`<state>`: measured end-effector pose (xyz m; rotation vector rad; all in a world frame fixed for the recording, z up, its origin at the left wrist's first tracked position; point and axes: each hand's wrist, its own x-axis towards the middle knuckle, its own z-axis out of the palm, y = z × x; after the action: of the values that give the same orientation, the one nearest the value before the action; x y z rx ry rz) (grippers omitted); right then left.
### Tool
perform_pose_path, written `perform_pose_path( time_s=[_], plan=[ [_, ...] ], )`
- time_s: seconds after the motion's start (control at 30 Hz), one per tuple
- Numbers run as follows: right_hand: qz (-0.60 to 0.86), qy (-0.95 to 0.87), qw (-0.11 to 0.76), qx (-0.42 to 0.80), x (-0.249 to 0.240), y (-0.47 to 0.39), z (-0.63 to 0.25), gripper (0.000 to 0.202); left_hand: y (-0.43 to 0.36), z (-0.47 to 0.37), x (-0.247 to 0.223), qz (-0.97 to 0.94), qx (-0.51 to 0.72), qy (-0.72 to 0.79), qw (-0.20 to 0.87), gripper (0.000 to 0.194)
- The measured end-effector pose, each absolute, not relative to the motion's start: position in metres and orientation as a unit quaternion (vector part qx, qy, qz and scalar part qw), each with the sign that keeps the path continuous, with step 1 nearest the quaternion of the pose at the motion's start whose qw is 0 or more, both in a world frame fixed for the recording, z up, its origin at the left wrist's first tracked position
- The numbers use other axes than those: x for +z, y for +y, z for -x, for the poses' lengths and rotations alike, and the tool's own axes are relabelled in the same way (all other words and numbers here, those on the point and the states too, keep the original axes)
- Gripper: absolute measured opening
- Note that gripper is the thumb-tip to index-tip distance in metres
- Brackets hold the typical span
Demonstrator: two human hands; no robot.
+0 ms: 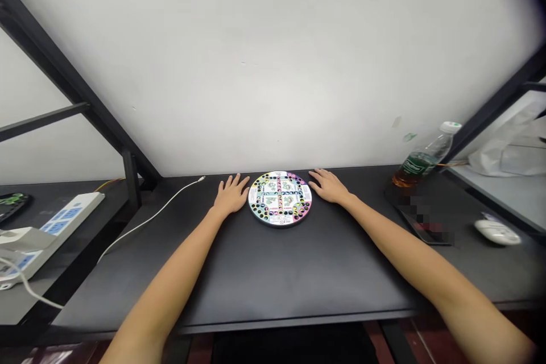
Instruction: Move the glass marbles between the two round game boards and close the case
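A round, colourful game board (280,199) with rows of dark round spots lies flat on the dark desk (290,273), near the wall. To its left, my left hand (231,196) rests palm down on the desk with fingers spread, the thumb close to the board's rim. On the other side lies my right hand (329,186), also palm down, fingers stretched toward the board and holding nothing. Whether either hand touches the rim I cannot tell.
At the right stands a drink bottle (420,162) beside a dark flat object, partly blurred out. A white computer mouse (497,232) lies farther right. On the left, a white cable (151,217) crosses the desk, and a power strip (63,227) sits beyond the frame post.
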<state>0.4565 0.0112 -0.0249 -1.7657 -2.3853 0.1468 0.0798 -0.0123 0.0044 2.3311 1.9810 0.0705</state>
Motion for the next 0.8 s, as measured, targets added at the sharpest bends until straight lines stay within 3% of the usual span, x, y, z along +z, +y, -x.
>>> perform_pose_path(
  time_s=[0.8],
  plan=[
    [0.597,-0.795,0.091,0.056,-0.0249,0.0114,-0.4554,0.066,-0.0093,-0.0779,0.0034,-0.769,0.030,0.638,0.037,0.062]
  ],
)
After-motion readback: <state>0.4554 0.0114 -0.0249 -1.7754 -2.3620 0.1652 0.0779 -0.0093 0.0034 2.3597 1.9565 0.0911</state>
